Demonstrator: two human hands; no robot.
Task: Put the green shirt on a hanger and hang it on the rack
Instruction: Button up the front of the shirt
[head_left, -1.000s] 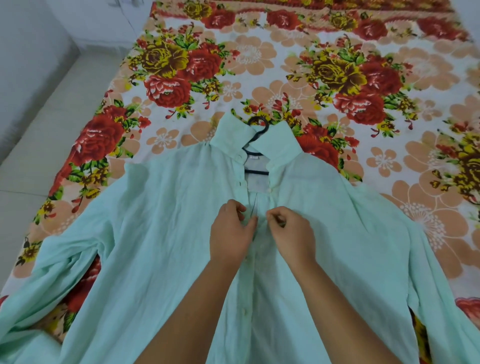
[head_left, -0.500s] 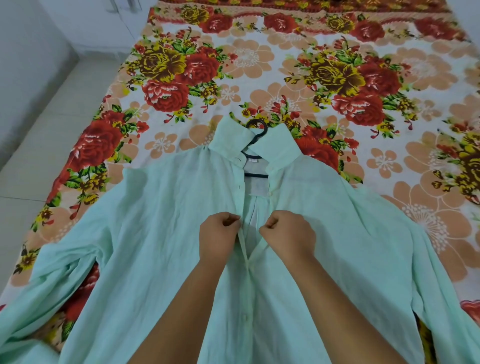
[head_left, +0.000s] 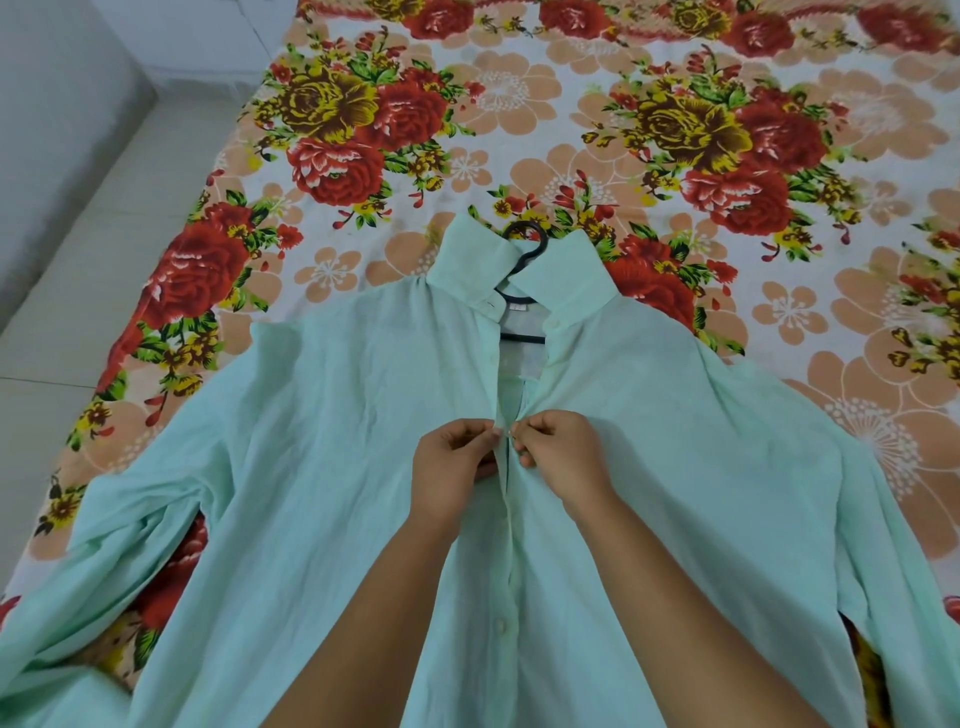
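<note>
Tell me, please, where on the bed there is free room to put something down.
Crowded: the near half, covered by the spread pale green shirt, whose front edges the left hand and right hand pinch. Free: the flowered bedsheet beyond the black hanger hook, and its stretch past the shoulder at the picture's right.

A floral-sheeted bed (head_left: 519, 109); a green shirt (head_left: 322, 441) lies spread across it, front up; dark hanger (head_left: 531, 245) in its collar.
</note>
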